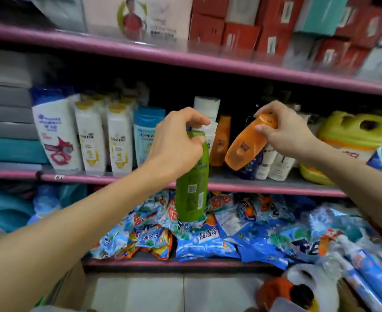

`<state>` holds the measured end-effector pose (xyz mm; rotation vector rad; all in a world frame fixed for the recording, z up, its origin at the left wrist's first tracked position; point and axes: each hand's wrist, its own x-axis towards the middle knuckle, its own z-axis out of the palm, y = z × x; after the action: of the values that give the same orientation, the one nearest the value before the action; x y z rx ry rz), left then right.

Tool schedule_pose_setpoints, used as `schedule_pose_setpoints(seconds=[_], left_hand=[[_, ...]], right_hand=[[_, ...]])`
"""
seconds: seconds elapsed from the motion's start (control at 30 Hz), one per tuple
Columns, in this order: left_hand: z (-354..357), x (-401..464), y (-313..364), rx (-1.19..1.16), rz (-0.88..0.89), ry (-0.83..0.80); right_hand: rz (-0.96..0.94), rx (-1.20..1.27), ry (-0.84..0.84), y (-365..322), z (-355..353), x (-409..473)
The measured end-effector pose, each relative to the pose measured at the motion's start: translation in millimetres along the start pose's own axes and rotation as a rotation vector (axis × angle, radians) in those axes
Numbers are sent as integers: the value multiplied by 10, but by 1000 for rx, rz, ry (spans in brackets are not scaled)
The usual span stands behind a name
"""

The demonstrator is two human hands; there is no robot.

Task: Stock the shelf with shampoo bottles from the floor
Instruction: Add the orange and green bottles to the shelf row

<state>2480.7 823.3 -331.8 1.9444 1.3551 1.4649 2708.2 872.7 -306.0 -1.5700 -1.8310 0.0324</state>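
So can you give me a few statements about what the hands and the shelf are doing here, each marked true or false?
1. The left hand grips a green bottle by its top. True.
2. The right hand is empty. False: it holds an orange bottle, tilted.
3. The shelf edge is pink. True.
4. The green bottle already stands on the shelf. False: it hangs in front of the shelf edge.
5. White Pantene bottles stand upright left of the hands. True.
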Motion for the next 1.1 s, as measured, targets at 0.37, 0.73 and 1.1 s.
schedule_pose_setpoints(seconds=[0.37, 0.73, 1.1], left_hand=[[152, 131, -83, -6, -29, 28], [232, 328, -64, 9, 16, -8], [791, 377, 258, 102, 89, -27]], right_hand=[[30, 32, -345, 86, 426, 317], [160, 463, -64, 96, 621, 326], [201, 773, -22, -84, 1151, -950]])
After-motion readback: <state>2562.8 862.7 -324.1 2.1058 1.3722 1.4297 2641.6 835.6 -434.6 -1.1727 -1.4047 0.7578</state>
